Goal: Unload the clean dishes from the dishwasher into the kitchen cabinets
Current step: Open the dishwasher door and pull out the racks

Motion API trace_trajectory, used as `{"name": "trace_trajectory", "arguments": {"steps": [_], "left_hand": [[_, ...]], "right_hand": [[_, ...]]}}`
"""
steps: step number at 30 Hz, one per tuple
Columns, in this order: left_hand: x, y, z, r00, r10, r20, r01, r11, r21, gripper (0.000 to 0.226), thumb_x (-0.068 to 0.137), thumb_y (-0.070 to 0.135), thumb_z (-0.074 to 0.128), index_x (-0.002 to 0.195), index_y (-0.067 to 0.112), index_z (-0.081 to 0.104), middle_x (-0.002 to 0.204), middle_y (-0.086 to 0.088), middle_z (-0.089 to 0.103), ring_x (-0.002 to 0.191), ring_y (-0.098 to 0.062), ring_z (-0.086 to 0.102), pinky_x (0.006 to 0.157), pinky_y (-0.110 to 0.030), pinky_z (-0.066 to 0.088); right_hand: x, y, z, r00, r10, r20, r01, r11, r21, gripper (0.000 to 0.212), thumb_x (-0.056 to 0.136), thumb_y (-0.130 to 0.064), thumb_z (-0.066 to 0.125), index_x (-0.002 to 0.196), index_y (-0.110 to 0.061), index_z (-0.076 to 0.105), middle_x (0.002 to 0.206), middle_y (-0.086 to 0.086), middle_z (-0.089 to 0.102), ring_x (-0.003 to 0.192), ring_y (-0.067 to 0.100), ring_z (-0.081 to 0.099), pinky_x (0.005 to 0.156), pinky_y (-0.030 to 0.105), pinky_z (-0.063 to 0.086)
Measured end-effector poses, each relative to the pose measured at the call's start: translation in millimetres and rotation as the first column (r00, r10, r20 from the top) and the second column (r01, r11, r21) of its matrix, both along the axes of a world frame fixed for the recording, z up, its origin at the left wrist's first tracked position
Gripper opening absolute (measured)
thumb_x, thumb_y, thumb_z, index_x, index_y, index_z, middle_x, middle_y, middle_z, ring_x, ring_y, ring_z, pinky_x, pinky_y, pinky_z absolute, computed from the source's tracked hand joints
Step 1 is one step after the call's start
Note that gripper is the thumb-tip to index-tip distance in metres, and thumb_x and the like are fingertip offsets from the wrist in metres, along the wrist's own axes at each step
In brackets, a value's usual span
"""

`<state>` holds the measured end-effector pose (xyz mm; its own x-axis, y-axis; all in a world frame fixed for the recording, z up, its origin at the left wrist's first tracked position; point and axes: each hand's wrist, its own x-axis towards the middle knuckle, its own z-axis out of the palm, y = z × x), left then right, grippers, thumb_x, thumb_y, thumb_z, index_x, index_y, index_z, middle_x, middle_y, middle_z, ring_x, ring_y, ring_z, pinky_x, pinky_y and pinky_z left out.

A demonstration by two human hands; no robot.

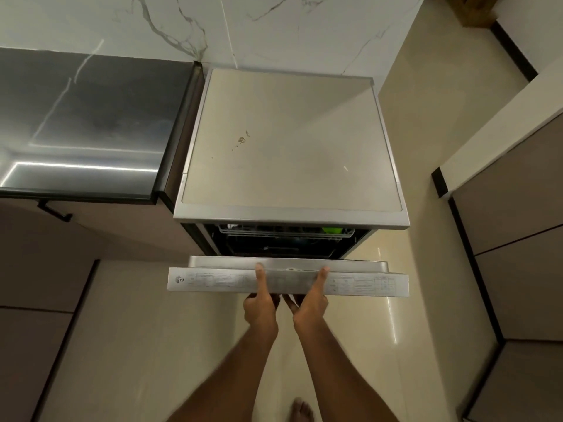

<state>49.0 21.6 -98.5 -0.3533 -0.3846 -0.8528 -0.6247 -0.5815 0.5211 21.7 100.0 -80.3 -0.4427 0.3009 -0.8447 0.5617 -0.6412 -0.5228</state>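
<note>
Both hands, left hand [259, 303] and right hand [310, 303], gripped the silver stainless dishwasher door [288, 283] at top-edge centre, thumbs on top, fingers curled underneath; looked rigid, heavy, hinged, smooth.

Dishwasher door [288, 283], top edge: small round logo w/ what looks like "13" at left end [179, 280]. Rest of the strip = printed tables/icons, too small & blurred to read. No other legible text in view.

Two bare forearms, left hand [260, 309], right hand [309, 309], no sleeves, one bare foot [301, 409]
</note>
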Motion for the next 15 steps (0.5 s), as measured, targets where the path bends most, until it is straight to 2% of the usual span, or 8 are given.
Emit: {"name": "trace_trajectory", "arguments": {"steps": [2, 5, 7, 9, 10, 12, 14, 15], "left_hand": [[10, -6, 4, 0.995, -0.006, 0.095, 0.027, 0.976, -0.215, 0.113, 0.056, 0.089, 0.074, 0.125, 0.002, 0.056, 0.114, -0.011, 0.069, 0.105, -0.028, 0.070, 0.094, -0.042, 0.060], [29, -16, 3, 0.985, -0.008, 0.172, 0.098, 0.846, -0.523, 0.143, 0.049, 0.083, 0.081, 0.149, -0.005, 0.029, 0.143, -0.022, 0.043, 0.131, -0.037, 0.047, 0.106, -0.048, 0.052], [36, -20, 6, 0.988, -0.026, 0.154, 0.116, 0.782, -0.612, 0.154, 0.045, 0.080, 0.085, 0.156, -0.005, 0.019, 0.152, -0.024, 0.031, 0.134, -0.039, 0.040, 0.113, -0.050, 0.047], [42, -25, 3, 0.977, -0.081, 0.199, 0.204, 0.639, -0.742, 0.159, 0.045, 0.086, 0.081, 0.159, -0.001, 0.013, 0.160, -0.024, 0.021, 0.141, -0.041, 0.034, 0.118, -0.052, 0.041], [46, -27, 4, 0.959, -0.125, 0.255, 0.282, 0.532, -0.798, 0.158, 0.047, 0.091, 0.077, 0.161, 0.002, 0.012, 0.164, -0.023, 0.017, 0.146, -0.041, 0.030, 0.120, -0.053, 0.038], [51, -38, 3, 0.904, -0.255, 0.343, 0.411, 0.297, -0.862, 0.150, 0.054, 0.096, 0.065, 0.164, 0.009, 0.010, 0.169, -0.018, 0.014, 0.154, -0.037, 0.021, 0.124, -0.055, 0.031], [54, -50, -5, 0.788, -0.469, 0.398, 0.480, 0.063, -0.875, 0.131, 0.071, 0.090, 0.059, 0.165, 0.013, 0.012, 0.172, -0.012, 0.015, 0.158, -0.031, 0.017, 0.127, -0.050, 0.022], [54, -57, -8, 0.690, -0.583, 0.429, 0.499, -0.046, -0.865, 0.118, 0.081, 0.084, 0.057, 0.166, 0.013, 0.014, 0.172, -0.009, 0.017, 0.159, -0.028, 0.016, 0.128, -0.048, 0.017]], "right_hand": [[16, 1, 1, 0.997, -0.042, 0.063, 0.035, 0.992, 0.118, 0.094, 0.088, -0.063, 0.074, 0.154, -0.014, 0.030, 0.147, 0.019, 0.052, 0.126, 0.039, 0.063, 0.100, 0.055, 0.059], [39, 9, -3, 0.972, -0.123, 0.201, 0.048, 0.938, 0.343, 0.112, 0.074, -0.059, 0.089, 0.153, -0.017, 0.022, 0.149, 0.025, 0.042, 0.127, 0.043, 0.057, 0.103, 0.055, 0.057], [43, 21, -4, 0.964, -0.096, 0.246, -0.035, 0.877, 0.479, 0.127, 0.066, -0.059, 0.094, 0.158, -0.020, 0.015, 0.155, 0.026, 0.029, 0.134, 0.047, 0.048, 0.107, 0.059, 0.053], [50, 31, -8, 0.962, -0.002, 0.275, -0.182, 0.746, 0.640, 0.135, 0.062, -0.062, 0.095, 0.161, -0.027, 0.009, 0.163, 0.027, 0.013, 0.143, 0.052, 0.034, 0.113, 0.063, 0.045], [54, 37, -11, 0.950, 0.055, 0.307, -0.274, 0.615, 0.739, 0.136, 0.061, -0.065, 0.093, 0.162, -0.032, 0.008, 0.167, 0.027, 0.007, 0.148, 0.053, 0.026, 0.116, 0.065, 0.039], [59, 50, -15, 0.896, 0.224, 0.383, -0.429, 0.213, 0.878, 0.125, 0.067, -0.069, 0.086, 0.164, -0.036, 0.014, 0.172, 0.023, 0.002, 0.156, 0.051, 0.013, 0.123, 0.065, 0.027], [58, 68, -18, 0.733, 0.482, 0.480, -0.456, -0.175, 0.873, 0.095, 0.083, -0.063, 0.075, 0.162, -0.032, 0.032, 0.174, 0.015, 0.011, 0.160, 0.041, 0.010, 0.127, 0.061, 0.015], [56, 76, -20, 0.606, 0.593, 0.531, -0.440, -0.306, 0.844, 0.078, 0.092, -0.057, 0.069, 0.159, -0.030, 0.040, 0.173, 0.011, 0.021, 0.161, 0.036, 0.013, 0.128, 0.058, 0.010]]}}
